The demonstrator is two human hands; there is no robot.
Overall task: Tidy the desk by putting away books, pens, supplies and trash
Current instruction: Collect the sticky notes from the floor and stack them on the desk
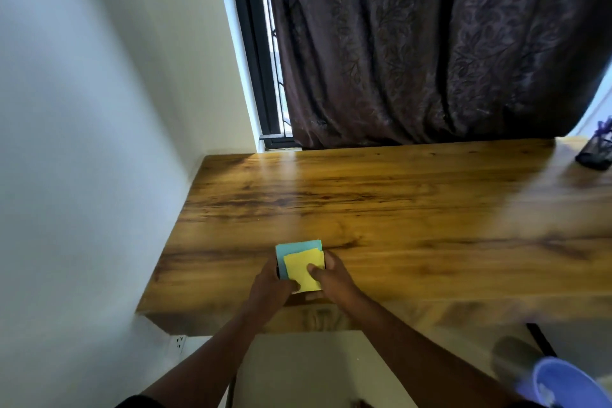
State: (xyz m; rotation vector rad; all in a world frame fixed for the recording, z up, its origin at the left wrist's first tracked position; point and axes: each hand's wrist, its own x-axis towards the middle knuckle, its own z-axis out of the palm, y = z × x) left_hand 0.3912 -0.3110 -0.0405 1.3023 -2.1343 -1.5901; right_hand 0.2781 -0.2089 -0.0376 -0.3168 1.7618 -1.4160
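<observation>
Paper stack: small square yellow sticky notes (303,271) lie on top of larger square pale blue notes (295,250), both matte and flat, held between my two hands near the front edge of the desk.
Left hand (271,288): my fingers curl round the stack's left side.
Right hand (331,278): my thumb presses on the yellow top sheet, fingers wrapped round the right side.
Desk: glossy brown wooden top (397,209) with dark streaky grain, stretching ahead of my hands.
Far right of my right hand: dark mesh pen holder (594,156), blurred.
Beyond my hands: dark brown leaf-patterned fabric curtain (430,43) hanging in folds.
Below my right arm: round blue plastic bin (563,384).
</observation>
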